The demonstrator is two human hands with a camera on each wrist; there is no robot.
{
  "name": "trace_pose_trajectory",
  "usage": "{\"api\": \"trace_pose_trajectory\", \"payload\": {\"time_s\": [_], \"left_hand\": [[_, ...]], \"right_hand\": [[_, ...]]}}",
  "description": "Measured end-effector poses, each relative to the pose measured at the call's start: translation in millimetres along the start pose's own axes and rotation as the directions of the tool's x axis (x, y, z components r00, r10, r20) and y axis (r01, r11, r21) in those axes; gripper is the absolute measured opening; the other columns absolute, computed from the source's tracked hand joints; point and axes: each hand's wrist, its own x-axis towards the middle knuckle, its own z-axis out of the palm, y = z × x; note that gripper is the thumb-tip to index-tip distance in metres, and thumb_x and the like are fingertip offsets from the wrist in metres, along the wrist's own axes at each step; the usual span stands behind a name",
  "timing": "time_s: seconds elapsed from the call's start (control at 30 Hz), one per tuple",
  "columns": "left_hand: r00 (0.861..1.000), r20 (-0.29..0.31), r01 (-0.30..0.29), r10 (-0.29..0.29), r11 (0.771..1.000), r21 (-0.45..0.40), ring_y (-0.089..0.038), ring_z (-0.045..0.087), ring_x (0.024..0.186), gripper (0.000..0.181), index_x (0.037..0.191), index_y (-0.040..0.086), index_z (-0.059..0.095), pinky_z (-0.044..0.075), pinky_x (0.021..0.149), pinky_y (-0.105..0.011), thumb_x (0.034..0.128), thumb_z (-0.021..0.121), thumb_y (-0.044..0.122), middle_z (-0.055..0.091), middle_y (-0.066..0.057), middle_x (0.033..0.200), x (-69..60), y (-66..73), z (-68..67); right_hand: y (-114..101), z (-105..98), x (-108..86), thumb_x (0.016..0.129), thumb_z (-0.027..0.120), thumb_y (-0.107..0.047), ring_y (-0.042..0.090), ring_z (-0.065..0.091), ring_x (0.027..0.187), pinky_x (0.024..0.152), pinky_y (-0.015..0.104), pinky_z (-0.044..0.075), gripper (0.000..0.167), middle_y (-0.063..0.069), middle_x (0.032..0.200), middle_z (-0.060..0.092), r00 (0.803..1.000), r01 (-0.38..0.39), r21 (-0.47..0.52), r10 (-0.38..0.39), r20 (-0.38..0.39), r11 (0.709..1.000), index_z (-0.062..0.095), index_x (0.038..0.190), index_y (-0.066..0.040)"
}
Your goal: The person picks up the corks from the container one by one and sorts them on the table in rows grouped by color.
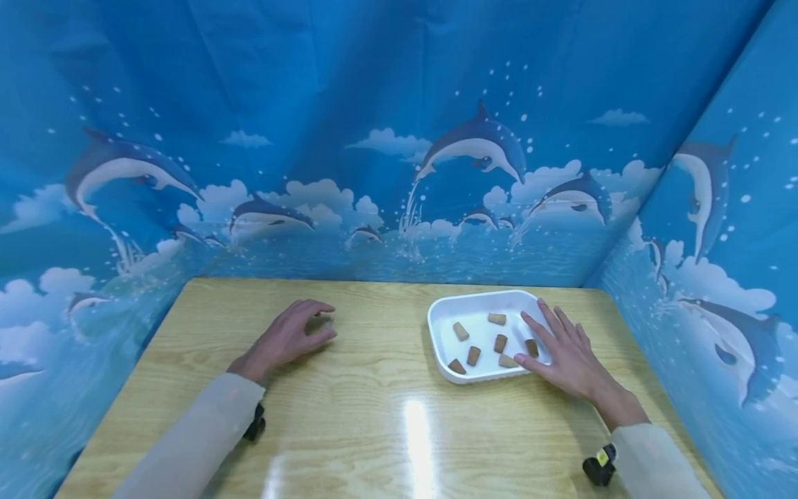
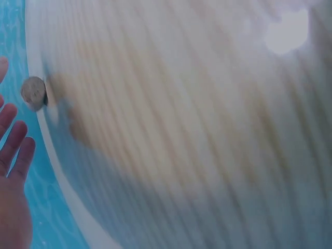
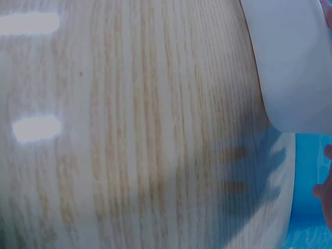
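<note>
Seven corks (image 1: 501, 344) in one tray (image 1: 440, 313)

White glare streaks the table (image 1: 374, 339); wrist views look washed-out

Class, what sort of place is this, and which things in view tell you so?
Probably a staged indoor tabletop workspace: a dolphin-printed backdrop stands behind and beside a wood-grain table, on which a white tray holds cork-like pieces.
</note>
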Motion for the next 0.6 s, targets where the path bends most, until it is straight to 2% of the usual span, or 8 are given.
{"api": "trace_pose_trajectory", "payload": {"time_s": [0.27, 0.6], "left_hand": [[0.999, -0.025, -0.033, 0.033, 0.999, 0.016, -0.037, 0.062, 0.137, 0.047, 0.143, 0.008, 0.069, 0.052, 0.114, -0.061, 0.1031, 0.079, 0.032, 0.07, -0.013, 0.144, 12.0, 21.0, 6.3], [0.992, -0.065, -0.102, 0.103, 0.995, 0.018, -0.034, 0.066, 0.13, 0.043, 0.137, 0.006, 0.072, 0.055, 0.112, -0.056, 0.1022, 0.079, 0.029, 0.074, -0.012, 0.137, 32.6, 49.1, 27.0]], "right_hand": [[-1, 0, -0.2, 0.101, 0.064, -0.066, 0.058, 0.011, 0.164, 0.122, 0.089, 0.01, 0.092, 0.015, 0.185, 0.002, 1.0, -0.01, -0.005, 0.01, 0.005, 1.0, 0.029, 0.174, -0.021], [0, 0, 0.8, 0.101, 0.064, -0.066, 0.058, 0.011, 0.164, 0.121, 0.089, 0.011, 0.092, 0.016, 0.185, 0.004, 1.0, -0.006, -0.003, 0.006, 0.003, 1.0, 0.029, 0.174, -0.022]]}}
